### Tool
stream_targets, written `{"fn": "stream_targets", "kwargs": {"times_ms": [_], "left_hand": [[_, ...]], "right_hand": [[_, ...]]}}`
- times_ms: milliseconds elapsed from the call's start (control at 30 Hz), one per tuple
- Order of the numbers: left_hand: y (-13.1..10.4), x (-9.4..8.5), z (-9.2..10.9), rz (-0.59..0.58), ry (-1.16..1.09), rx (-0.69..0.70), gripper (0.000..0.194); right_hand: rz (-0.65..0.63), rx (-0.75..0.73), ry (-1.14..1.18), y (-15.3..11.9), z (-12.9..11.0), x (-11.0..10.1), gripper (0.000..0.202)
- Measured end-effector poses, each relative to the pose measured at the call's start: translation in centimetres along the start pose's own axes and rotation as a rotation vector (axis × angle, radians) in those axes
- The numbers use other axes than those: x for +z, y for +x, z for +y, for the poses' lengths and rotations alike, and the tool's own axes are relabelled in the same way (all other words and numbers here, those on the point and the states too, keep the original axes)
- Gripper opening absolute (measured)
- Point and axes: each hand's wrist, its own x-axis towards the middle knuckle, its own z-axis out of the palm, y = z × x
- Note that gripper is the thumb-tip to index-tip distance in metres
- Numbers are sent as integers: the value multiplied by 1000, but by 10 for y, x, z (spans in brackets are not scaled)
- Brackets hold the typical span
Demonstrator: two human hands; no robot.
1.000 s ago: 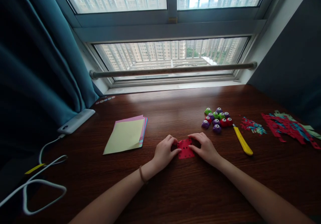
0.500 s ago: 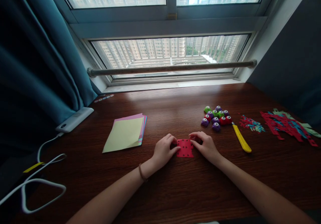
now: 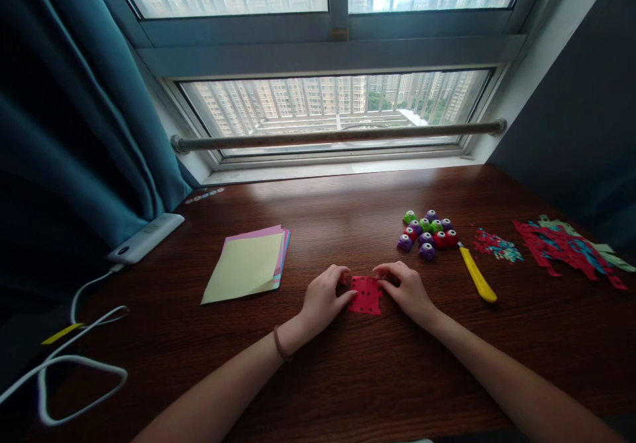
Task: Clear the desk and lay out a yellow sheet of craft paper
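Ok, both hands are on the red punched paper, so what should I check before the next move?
1. Left hand on the red paper: ok.
2. Right hand on its other edge: ok.
3. Paper flat on the table: cannot tell.
4. Yellow knife apart from the hands: ok.
5. Small punches grouped beyond the paper: ok.
6. Paper stack beside the left hand, untouched: ok.

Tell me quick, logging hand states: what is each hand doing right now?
Left hand: fingers pinch the left edge of the red punched paper.
Right hand: fingers pinch its right edge.
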Motion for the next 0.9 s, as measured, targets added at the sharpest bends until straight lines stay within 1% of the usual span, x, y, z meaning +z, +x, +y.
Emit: {"fn": "stream_targets", "kwargs": {"times_ms": [67,133,200,267,333,400,433,500,567,600,667,733,800,900], "left_hand": [[0,2,-2,16,-7,-9,36],[1,3,-3,27,-15,-12,35],[1,4,-4,32,-22,-10,32],[1,5,-5,32,-26,-6,31],[1,5,-6,34,-29,-5,31],[1,5,-7,37,-31,-4,32],[0,6,-7,38,-32,-4,32],[0,5,-7,39,-31,-2,30],[0,5,-7,38,-31,0,28],[0,5,-7,38,-31,0,28],[0,4,-6,36,-30,0,27],[1,4,-6,36,-28,-1,28],[2,3,-5,36,-28,-2,28],[2,3,-6,33,-27,-1,27]], "right_hand": [[8,40,76,2,-1,-1,17],[26,96,191,7,-1,-8,18],[79,145,295,16,1,-22,21],[184,174,356,27,7,-47,25],[340,186,411,37,19,-82,30],[581,187,489,40,39,-124,33],[735,186,513,39,51,-146,34],[1049,258,526,32,78,-189,32],[1278,286,463,18,106,-224,24],[1388,298,423,11,118,-238,21],[1556,321,353,-3,140,-257,22],[1679,325,286,-13,156,-268,26],[1763,314,229,-17,167,-273,29],[1834,298,165,-16,179,-277,30]]}}
